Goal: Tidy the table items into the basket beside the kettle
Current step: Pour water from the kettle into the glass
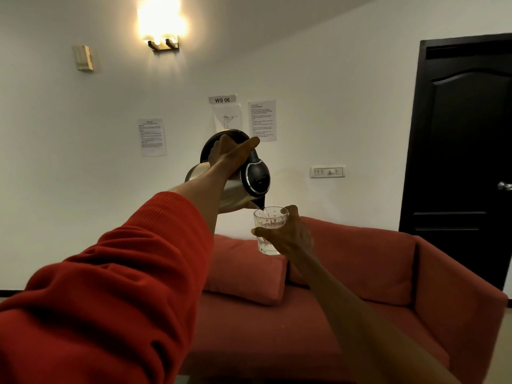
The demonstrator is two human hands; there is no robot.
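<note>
A steel kettle (235, 192) with a black lid and handle is held up in the air, tipped spout-down to the right. My left hand (230, 152) grips its black handle. Water runs from the spout into a clear glass tumbler (269, 230) just below it. My right hand (291, 235) is wrapped around the right side of the glass. No basket and no table are in view.
A red sofa (360, 273) with a red cushion (246, 270) stands below the hands against the white wall. A dark door (465, 151) is at the right, a switch plate (327, 171) and taped papers on the wall, a lit wall lamp (162, 26) above.
</note>
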